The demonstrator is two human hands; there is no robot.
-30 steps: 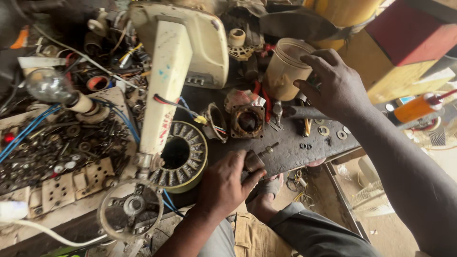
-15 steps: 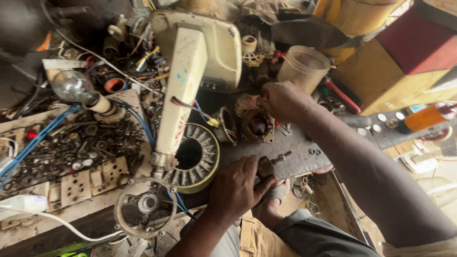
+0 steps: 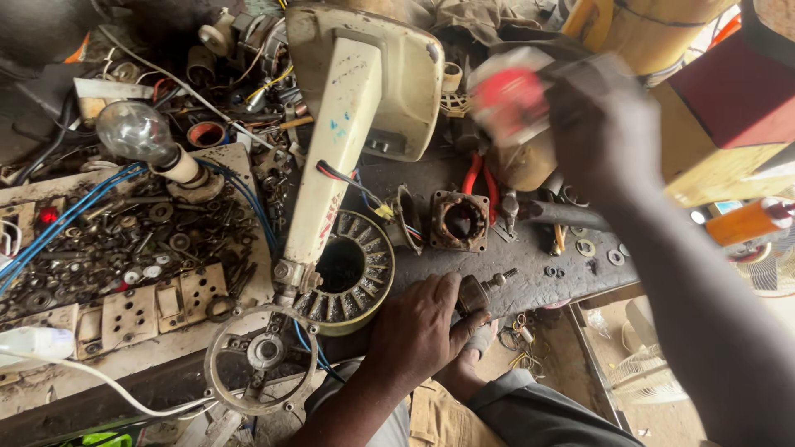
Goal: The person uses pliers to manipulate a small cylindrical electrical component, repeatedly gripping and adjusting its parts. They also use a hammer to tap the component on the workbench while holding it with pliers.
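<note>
Cluttered workbench (image 3: 530,277); right hand (image 3: 600,132) lifts red-capped container (image 3: 509,103).

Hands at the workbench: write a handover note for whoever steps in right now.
Left hand: grip closed around a small metal shaft part at the near edge of the workbench.
Right hand: raised over the back of the bench, holding a blurred red and white object; what it is cannot be told.
Things: the cream fan stand lies across the wound stator ring; a rusty square housing and red-handled pliers sit beside them.
Done: the fan is in pieces, its parts spread out.
Left: nothing is reassembled; shaft part not yet fitted anywhere.
</note>
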